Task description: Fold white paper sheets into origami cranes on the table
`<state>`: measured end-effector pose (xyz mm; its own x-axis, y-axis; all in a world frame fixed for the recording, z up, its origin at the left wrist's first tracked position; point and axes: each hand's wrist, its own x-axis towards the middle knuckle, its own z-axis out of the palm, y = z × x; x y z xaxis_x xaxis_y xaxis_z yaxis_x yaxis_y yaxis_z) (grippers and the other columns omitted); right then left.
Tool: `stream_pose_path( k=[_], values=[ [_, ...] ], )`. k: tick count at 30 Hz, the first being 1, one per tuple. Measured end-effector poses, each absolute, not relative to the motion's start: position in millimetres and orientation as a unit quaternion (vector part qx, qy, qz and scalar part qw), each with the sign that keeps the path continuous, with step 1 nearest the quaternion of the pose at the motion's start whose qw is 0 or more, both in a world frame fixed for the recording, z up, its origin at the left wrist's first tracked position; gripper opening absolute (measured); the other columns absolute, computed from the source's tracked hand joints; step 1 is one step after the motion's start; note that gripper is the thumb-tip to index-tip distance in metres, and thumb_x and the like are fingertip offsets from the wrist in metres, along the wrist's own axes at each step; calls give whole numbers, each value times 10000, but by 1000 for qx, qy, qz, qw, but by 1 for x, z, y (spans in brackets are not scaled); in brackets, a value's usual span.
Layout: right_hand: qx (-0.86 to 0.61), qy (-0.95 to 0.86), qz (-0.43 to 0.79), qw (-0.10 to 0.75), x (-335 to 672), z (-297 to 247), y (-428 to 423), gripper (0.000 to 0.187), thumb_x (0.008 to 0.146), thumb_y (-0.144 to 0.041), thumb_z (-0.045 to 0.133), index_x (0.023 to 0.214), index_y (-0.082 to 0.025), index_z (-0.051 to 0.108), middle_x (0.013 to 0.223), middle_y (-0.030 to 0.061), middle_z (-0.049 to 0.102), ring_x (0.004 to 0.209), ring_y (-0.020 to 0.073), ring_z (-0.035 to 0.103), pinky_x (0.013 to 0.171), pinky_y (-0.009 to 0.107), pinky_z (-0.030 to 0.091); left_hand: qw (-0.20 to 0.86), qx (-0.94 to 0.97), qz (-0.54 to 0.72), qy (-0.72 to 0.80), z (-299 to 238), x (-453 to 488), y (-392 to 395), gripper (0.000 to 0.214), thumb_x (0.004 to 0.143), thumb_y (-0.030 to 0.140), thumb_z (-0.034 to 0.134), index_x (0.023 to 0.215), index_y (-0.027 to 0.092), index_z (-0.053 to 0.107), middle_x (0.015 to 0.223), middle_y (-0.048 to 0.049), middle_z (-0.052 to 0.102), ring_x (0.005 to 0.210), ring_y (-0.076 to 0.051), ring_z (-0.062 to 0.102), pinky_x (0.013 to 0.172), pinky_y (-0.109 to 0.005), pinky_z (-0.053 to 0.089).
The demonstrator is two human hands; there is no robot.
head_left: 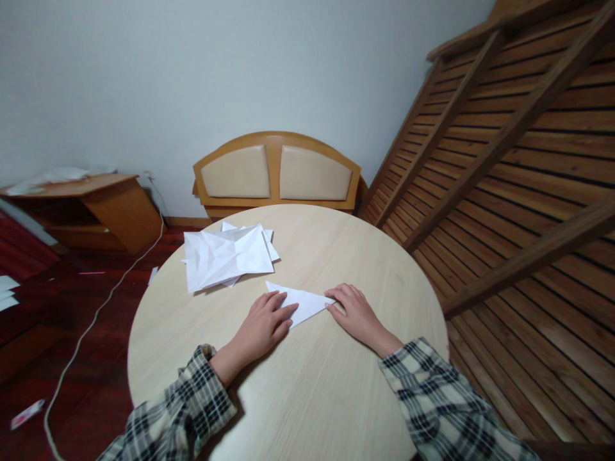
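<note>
A white sheet folded into a triangle (302, 301) lies flat on the round pale wooden table (312, 390). My left hand (263, 325) rests palm down with its fingers stretched over the triangle's left part. My right hand (353, 312) lies flat too, its fingertips pressing the triangle's right tip. Both arms wear plaid sleeves. Neither hand grips the paper; both press it against the tabletop.
A loose pile of white folded papers (225, 256) sits on the table's far left. A padded wooden chair back (277, 171) stands behind the table. Slatted wooden panel (519, 192) leans at right. A low wooden cabinet (91, 208) and a white cable (96, 314) are at left.
</note>
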<state>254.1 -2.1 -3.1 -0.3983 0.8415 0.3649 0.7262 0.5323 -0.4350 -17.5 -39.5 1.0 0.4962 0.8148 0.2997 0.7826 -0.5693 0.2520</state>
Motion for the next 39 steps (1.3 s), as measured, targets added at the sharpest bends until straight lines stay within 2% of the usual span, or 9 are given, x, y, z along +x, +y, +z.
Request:
stream_pose_path(
  k=[5,10,16,19,25,28,31,34,39],
  values=[
    [-478,-830,97,271,253,-2,-3,191,929,-335,613,1074,-221,665,994,71,629,971,242,565,854,398,432,52,872,189,448,1,-17,-40,377,964,314,494,1326,280,592,1420,-100,520,1326,-313,416,1103,-552,369],
    [-484,-834,88,250,251,-1,-5,239,826,-411,744,974,-236,674,937,52,639,949,258,579,814,398,405,52,877,195,435,3,-15,-40,357,945,287,533,1291,284,617,1396,-100,532,1318,-312,418,1101,-549,375],
    [-489,-826,112,257,250,0,-6,279,763,-369,804,895,-213,615,935,40,623,944,249,573,813,377,407,54,872,208,439,5,-15,-40,338,929,288,568,1261,275,625,1400,-98,520,1322,-309,414,1097,-537,383],
    [-487,-824,123,263,249,0,-6,265,775,-322,790,887,-209,578,949,38,617,942,240,567,813,369,406,51,861,223,455,4,-15,-39,457,897,309,618,1344,262,543,1460,-114,460,1334,-320,403,1105,-545,373],
    [-473,-827,152,265,248,4,-7,147,841,-221,709,838,-203,564,884,20,625,880,210,568,792,346,393,48,827,269,492,-2,-16,-37,823,823,345,698,1508,239,254,1532,-173,337,1375,-356,362,1110,-566,359],
    [-464,-825,169,273,248,6,-6,122,851,-183,685,810,-199,571,843,13,624,840,200,570,778,339,393,45,811,284,509,-7,-17,-35,911,794,368,718,1521,194,199,1533,-212,327,1379,-374,361,1110,-567,352],
    [-455,-824,180,284,248,8,-5,126,847,-161,680,786,-194,575,815,10,618,811,195,571,767,335,397,39,794,287,534,-12,-19,-32,912,776,418,719,1499,137,239,1504,-241,370,1358,-396,384,1102,-580,353],
    [-443,-822,186,306,247,8,-6,130,836,-139,687,784,-193,581,803,6,614,797,191,572,762,331,401,38,777,282,562,-15,-21,-31,841,772,462,711,1440,96,356,1489,-256,394,1349,-414,390,1106,-587,339],
    [-413,-816,189,358,247,9,-7,138,841,-112,654,774,-203,575,801,7,614,798,194,580,767,333,412,59,781,272,560,-10,-20,-32,642,795,491,688,1304,125,549,1462,-214,457,1361,-408,372,1115,-587,311]
  ],
)
